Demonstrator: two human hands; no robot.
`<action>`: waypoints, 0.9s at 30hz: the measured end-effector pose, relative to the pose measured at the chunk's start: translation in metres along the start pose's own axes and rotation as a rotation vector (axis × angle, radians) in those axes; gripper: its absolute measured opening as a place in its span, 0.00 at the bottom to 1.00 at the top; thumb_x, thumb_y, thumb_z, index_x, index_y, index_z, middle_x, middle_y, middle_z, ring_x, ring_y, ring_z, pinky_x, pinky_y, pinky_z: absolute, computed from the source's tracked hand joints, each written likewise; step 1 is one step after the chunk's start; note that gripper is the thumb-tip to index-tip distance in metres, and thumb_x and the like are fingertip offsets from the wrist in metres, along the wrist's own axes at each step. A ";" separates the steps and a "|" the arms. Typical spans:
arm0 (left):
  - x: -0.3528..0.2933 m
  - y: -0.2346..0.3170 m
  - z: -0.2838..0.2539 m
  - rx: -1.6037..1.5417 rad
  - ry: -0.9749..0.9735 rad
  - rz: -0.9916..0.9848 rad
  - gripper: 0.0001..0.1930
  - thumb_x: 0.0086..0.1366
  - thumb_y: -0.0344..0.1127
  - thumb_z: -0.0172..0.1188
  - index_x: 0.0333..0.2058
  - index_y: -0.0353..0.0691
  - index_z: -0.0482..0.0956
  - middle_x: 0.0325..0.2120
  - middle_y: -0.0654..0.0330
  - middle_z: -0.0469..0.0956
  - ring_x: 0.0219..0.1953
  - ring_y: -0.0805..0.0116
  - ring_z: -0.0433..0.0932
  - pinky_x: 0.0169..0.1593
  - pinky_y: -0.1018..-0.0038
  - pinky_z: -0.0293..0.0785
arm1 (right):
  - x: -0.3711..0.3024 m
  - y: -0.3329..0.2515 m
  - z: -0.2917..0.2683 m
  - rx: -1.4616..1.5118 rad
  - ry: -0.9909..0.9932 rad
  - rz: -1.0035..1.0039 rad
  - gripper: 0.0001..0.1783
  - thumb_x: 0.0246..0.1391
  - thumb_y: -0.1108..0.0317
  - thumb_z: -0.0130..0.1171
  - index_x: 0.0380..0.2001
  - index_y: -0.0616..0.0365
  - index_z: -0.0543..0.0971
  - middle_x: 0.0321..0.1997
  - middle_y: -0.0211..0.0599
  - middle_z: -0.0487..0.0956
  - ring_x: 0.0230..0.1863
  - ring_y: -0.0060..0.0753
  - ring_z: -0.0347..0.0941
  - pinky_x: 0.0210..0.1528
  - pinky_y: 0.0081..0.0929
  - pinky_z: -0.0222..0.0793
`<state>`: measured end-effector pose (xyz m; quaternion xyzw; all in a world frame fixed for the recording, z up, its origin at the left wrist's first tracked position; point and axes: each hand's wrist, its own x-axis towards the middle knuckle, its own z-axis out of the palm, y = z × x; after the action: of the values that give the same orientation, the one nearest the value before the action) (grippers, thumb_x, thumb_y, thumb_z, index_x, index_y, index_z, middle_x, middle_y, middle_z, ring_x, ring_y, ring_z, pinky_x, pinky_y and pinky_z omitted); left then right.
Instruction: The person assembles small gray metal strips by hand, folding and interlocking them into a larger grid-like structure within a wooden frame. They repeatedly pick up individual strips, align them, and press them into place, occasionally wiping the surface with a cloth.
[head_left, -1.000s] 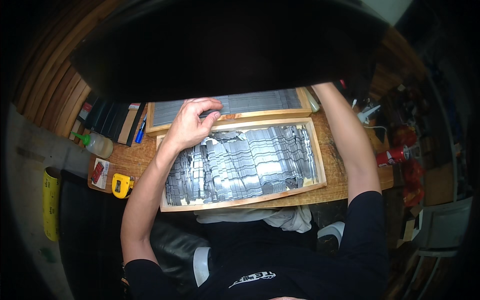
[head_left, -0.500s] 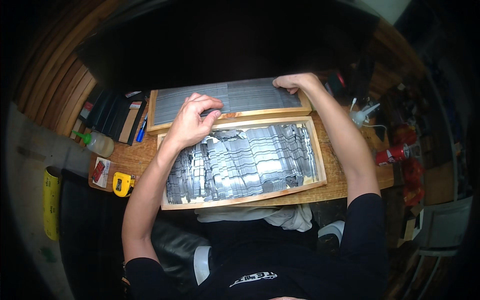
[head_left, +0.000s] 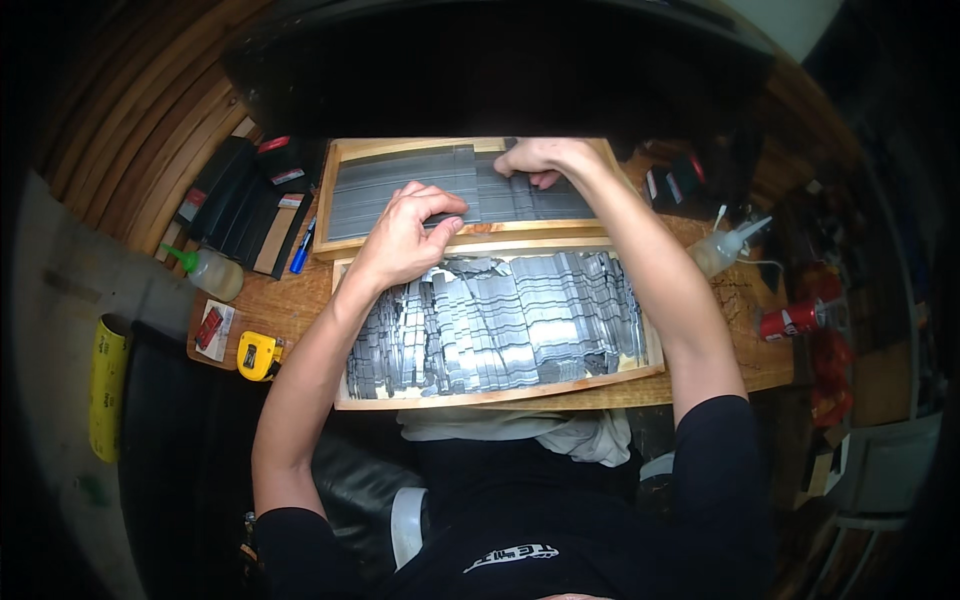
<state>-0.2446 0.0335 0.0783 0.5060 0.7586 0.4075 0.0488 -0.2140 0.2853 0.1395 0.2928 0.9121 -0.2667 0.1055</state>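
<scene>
Two shallow wooden trays lie one behind the other on the bench. The far tray (head_left: 345, 243) holds thin, flat grey strips (head_left: 395, 180) in neat rows. Over its front rim rests my left hand (head_left: 412, 235), fingers loosely curled and thumb apart, with nothing visible between them. Inside the right part of that tray, my right hand (head_left: 545, 158) has its fingers bent down on the strips, where a darker ridge shows beneath it; its fingertips are partly hidden. Closer to me, the near tray (head_left: 500, 395) is filled with uneven, wavy-edged grey pieces (head_left: 490, 320).
At left are a green-tipped squeeze bottle (head_left: 213, 276), a blue pen (head_left: 302, 247), a yellow tape measure (head_left: 259, 356) and dark flat boxes (head_left: 235, 205). A white-nozzled bottle (head_left: 716, 252) and a red can (head_left: 790, 321) stand right. A dark overhang (head_left: 490, 80) covers the far side.
My right hand has shifted left along the far tray, and a darker ridge of strips now shows under it. My left hand keeps nearly the same pose by the rim. The view has shifted slightly.
</scene>
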 end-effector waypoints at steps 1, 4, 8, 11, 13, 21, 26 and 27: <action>-0.001 0.001 -0.002 0.004 -0.002 -0.005 0.11 0.69 0.32 0.63 0.46 0.35 0.88 0.44 0.56 0.87 0.53 0.59 0.78 0.61 0.63 0.76 | 0.000 -0.010 0.006 -0.012 -0.016 -0.006 0.19 0.47 0.60 0.78 0.35 0.65 0.87 0.37 0.42 0.88 0.32 0.30 0.86 0.33 0.23 0.85; -0.001 -0.001 -0.001 0.021 0.003 0.016 0.11 0.69 0.32 0.63 0.46 0.35 0.88 0.44 0.56 0.87 0.53 0.59 0.78 0.61 0.63 0.75 | -0.007 -0.025 0.010 -0.069 -0.002 -0.001 0.19 0.49 0.59 0.78 0.36 0.64 0.88 0.36 0.41 0.88 0.32 0.29 0.86 0.33 0.22 0.85; -0.001 -0.005 0.001 -0.002 0.004 0.021 0.11 0.69 0.32 0.63 0.46 0.36 0.88 0.44 0.56 0.87 0.52 0.58 0.78 0.63 0.62 0.73 | -0.014 -0.031 0.011 -0.027 0.012 -0.016 0.19 0.50 0.61 0.80 0.35 0.66 0.87 0.35 0.43 0.88 0.30 0.29 0.86 0.30 0.21 0.84; -0.001 -0.006 0.003 0.002 0.009 0.039 0.11 0.69 0.32 0.62 0.46 0.36 0.88 0.45 0.56 0.87 0.53 0.58 0.78 0.63 0.62 0.73 | -0.013 -0.030 0.012 0.015 0.022 -0.024 0.18 0.50 0.63 0.81 0.34 0.68 0.87 0.33 0.44 0.88 0.28 0.29 0.86 0.28 0.21 0.84; -0.001 -0.007 0.003 0.020 0.010 0.051 0.11 0.69 0.32 0.62 0.46 0.36 0.88 0.45 0.56 0.87 0.53 0.58 0.78 0.64 0.62 0.73 | -0.010 -0.029 0.014 0.047 0.033 -0.026 0.19 0.50 0.63 0.82 0.33 0.69 0.86 0.32 0.44 0.88 0.27 0.29 0.86 0.28 0.21 0.84; -0.001 -0.004 0.005 0.074 0.002 0.096 0.12 0.70 0.30 0.61 0.49 0.38 0.88 0.48 0.58 0.87 0.55 0.59 0.78 0.66 0.61 0.70 | 0.015 -0.012 0.025 0.036 0.111 -0.150 0.20 0.49 0.62 0.83 0.28 0.69 0.85 0.26 0.43 0.86 0.19 0.26 0.79 0.24 0.25 0.80; -0.004 -0.003 0.003 0.169 -0.088 0.077 0.17 0.76 0.37 0.56 0.57 0.42 0.85 0.56 0.58 0.84 0.62 0.61 0.75 0.70 0.60 0.63 | 0.010 -0.009 0.027 0.126 0.033 -0.188 0.16 0.53 0.64 0.80 0.29 0.68 0.86 0.27 0.41 0.86 0.23 0.25 0.80 0.27 0.24 0.80; -0.005 -0.001 0.005 0.211 -0.110 0.090 0.18 0.77 0.39 0.55 0.58 0.42 0.84 0.58 0.59 0.84 0.64 0.61 0.74 0.71 0.61 0.62 | 0.009 -0.008 0.026 0.147 0.014 -0.207 0.14 0.54 0.65 0.79 0.30 0.67 0.86 0.27 0.41 0.86 0.24 0.25 0.81 0.29 0.24 0.81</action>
<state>-0.2408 0.0324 0.0730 0.5635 0.7700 0.2988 0.0184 -0.2249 0.2696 0.1179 0.2060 0.9162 -0.3401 0.0494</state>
